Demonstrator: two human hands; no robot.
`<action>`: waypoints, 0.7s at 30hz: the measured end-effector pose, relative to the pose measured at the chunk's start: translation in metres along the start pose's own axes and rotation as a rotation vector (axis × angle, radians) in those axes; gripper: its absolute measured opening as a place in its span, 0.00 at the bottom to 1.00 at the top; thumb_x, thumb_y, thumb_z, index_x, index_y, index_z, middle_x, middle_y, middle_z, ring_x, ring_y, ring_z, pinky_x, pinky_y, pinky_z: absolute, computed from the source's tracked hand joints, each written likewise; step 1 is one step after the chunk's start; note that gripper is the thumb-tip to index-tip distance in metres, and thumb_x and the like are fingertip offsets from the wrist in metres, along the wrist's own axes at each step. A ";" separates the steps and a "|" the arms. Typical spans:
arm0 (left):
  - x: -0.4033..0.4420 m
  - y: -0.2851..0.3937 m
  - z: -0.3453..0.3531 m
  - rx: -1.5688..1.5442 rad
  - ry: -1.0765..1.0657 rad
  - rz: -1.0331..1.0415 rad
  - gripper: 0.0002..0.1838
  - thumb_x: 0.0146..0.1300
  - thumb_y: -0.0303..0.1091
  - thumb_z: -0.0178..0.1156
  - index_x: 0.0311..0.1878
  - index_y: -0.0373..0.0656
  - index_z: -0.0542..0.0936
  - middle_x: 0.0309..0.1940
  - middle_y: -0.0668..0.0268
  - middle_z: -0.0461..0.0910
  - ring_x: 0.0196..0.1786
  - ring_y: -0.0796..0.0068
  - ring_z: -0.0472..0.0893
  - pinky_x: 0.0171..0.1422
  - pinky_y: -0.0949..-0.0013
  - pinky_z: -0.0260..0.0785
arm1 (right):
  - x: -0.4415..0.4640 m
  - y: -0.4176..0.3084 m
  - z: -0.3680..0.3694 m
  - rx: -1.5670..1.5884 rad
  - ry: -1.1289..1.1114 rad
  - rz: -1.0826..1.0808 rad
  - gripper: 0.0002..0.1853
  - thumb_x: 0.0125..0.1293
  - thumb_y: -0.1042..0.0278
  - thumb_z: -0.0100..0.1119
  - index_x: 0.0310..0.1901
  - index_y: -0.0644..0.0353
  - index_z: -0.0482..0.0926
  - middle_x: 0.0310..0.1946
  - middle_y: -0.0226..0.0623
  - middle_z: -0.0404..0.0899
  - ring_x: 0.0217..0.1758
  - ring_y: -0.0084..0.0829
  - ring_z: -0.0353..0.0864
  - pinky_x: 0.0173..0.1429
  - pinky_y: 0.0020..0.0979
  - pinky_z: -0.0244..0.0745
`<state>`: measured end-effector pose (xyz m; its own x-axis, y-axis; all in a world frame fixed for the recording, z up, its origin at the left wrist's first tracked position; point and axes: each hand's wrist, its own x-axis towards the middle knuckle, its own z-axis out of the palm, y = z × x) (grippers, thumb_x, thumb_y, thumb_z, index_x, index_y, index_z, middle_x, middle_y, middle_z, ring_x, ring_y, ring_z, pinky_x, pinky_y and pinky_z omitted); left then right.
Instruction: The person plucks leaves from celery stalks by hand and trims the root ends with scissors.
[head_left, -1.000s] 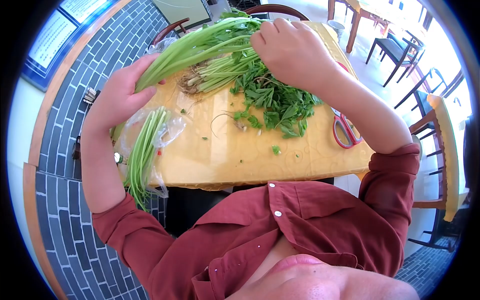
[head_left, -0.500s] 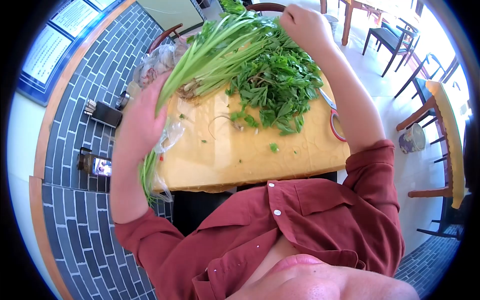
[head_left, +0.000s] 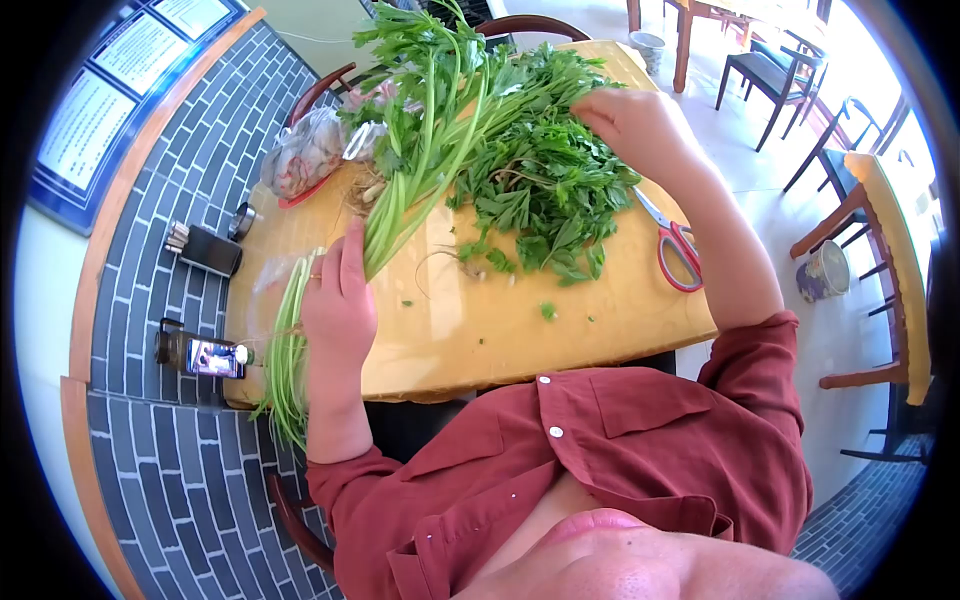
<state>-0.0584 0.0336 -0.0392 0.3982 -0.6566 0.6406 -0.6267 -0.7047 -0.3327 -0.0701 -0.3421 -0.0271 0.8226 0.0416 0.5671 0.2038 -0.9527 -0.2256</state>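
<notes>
My left hand [head_left: 342,300] is closed around the lower end of some thick, pale green celery stalks [head_left: 405,215], which slant up and away to leafy tops. Thinner green stalks [head_left: 285,350] pass beside that hand and hang over the table's near left edge. My right hand [head_left: 630,120] is at the far right side of the leafy pile, its fingers bent together against the greens. Whatever is between its fingertips is hidden. A heap of cut celery leaves [head_left: 550,200] lies below it. Red-handled scissors [head_left: 680,260] rest beside my right forearm.
The yellow-covered table [head_left: 450,345] has leaf scraps on it. Clear plastic bags [head_left: 305,160] sit at the far left. A dark chopstick box [head_left: 208,250] and a phone [head_left: 215,358] propped on a jug line the brick-patterned wall side. Chairs [head_left: 770,80] and a patterned bin [head_left: 823,272] stand to the right.
My left hand has come right and nearer, and the celery stalks have swung lower across the table. My right hand has come down to the leaves. More of the thin stalks and scissors show.
</notes>
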 end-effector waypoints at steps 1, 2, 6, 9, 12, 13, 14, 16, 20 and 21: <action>0.001 0.001 0.005 0.017 0.031 0.014 0.35 0.48 0.16 0.57 0.64 0.38 0.66 0.44 0.55 0.77 0.39 0.55 0.78 0.40 0.60 0.73 | 0.001 -0.010 -0.007 0.031 0.130 -0.022 0.12 0.64 0.55 0.57 0.43 0.51 0.81 0.30 0.37 0.81 0.36 0.41 0.81 0.41 0.39 0.76; 0.003 0.002 0.009 0.033 0.062 0.030 0.35 0.48 0.16 0.57 0.64 0.37 0.66 0.44 0.55 0.77 0.38 0.55 0.78 0.40 0.61 0.73 | 0.002 -0.019 -0.012 0.061 0.260 -0.044 0.12 0.64 0.54 0.57 0.41 0.51 0.81 0.31 0.36 0.81 0.37 0.40 0.81 0.41 0.38 0.77; 0.006 0.009 0.026 0.061 0.145 0.054 0.34 0.49 0.15 0.56 0.64 0.36 0.66 0.43 0.56 0.78 0.37 0.57 0.78 0.38 0.62 0.74 | 0.006 -0.023 0.000 0.152 0.285 -0.287 0.07 0.58 0.61 0.62 0.36 0.53 0.83 0.30 0.32 0.80 0.36 0.35 0.79 0.41 0.35 0.76; 0.005 0.007 0.040 0.038 0.196 0.056 0.33 0.49 0.15 0.57 0.63 0.36 0.67 0.43 0.57 0.78 0.37 0.58 0.78 0.38 0.64 0.74 | 0.000 -0.026 0.012 0.276 0.024 -0.293 0.08 0.55 0.70 0.65 0.38 0.55 0.82 0.29 0.34 0.77 0.36 0.36 0.79 0.42 0.35 0.75; 0.002 0.007 0.048 0.055 0.191 0.058 0.31 0.49 0.15 0.57 0.62 0.36 0.69 0.42 0.57 0.78 0.37 0.59 0.78 0.38 0.64 0.74 | -0.003 -0.029 0.008 0.340 0.017 -0.209 0.10 0.55 0.69 0.65 0.40 0.55 0.81 0.35 0.33 0.79 0.39 0.35 0.79 0.43 0.35 0.75; 0.002 0.007 0.050 0.053 0.185 0.058 0.31 0.49 0.15 0.56 0.61 0.36 0.69 0.42 0.57 0.78 0.37 0.59 0.78 0.38 0.64 0.74 | -0.002 -0.027 0.009 0.369 0.104 -0.197 0.11 0.55 0.69 0.65 0.41 0.55 0.80 0.37 0.32 0.79 0.41 0.35 0.78 0.45 0.35 0.75; 0.002 0.006 0.052 0.050 0.179 0.060 0.31 0.49 0.15 0.56 0.61 0.36 0.70 0.42 0.57 0.78 0.37 0.59 0.79 0.38 0.64 0.74 | -0.001 -0.025 0.010 0.398 0.191 -0.182 0.11 0.55 0.68 0.65 0.41 0.55 0.80 0.39 0.32 0.79 0.43 0.36 0.78 0.47 0.35 0.74; 0.002 0.007 0.056 0.043 0.172 0.062 0.31 0.49 0.15 0.56 0.61 0.36 0.70 0.42 0.57 0.78 0.37 0.59 0.79 0.38 0.64 0.74 | 0.008 -0.026 0.006 0.265 0.366 -0.283 0.11 0.56 0.66 0.65 0.41 0.55 0.79 0.42 0.32 0.79 0.47 0.37 0.76 0.51 0.37 0.72; 0.001 0.012 0.066 0.009 0.177 0.067 0.31 0.49 0.15 0.56 0.61 0.36 0.70 0.42 0.57 0.78 0.36 0.59 0.79 0.37 0.64 0.74 | 0.016 -0.025 0.021 0.169 0.383 -0.286 0.13 0.54 0.65 0.66 0.40 0.55 0.76 0.42 0.34 0.77 0.53 0.38 0.72 0.59 0.39 0.65; 0.001 0.012 0.069 -0.003 0.182 0.067 0.31 0.49 0.15 0.56 0.61 0.36 0.70 0.42 0.57 0.78 0.36 0.59 0.79 0.37 0.64 0.74 | 0.018 -0.024 0.024 0.167 0.370 -0.277 0.13 0.53 0.65 0.66 0.40 0.55 0.76 0.41 0.34 0.76 0.53 0.37 0.72 0.60 0.39 0.65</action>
<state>-0.0197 0.0058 -0.0899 0.2278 -0.6425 0.7317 -0.6499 -0.6599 -0.3771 -0.0480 -0.3110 -0.0305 0.4877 0.1484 0.8603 0.4957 -0.8582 -0.1330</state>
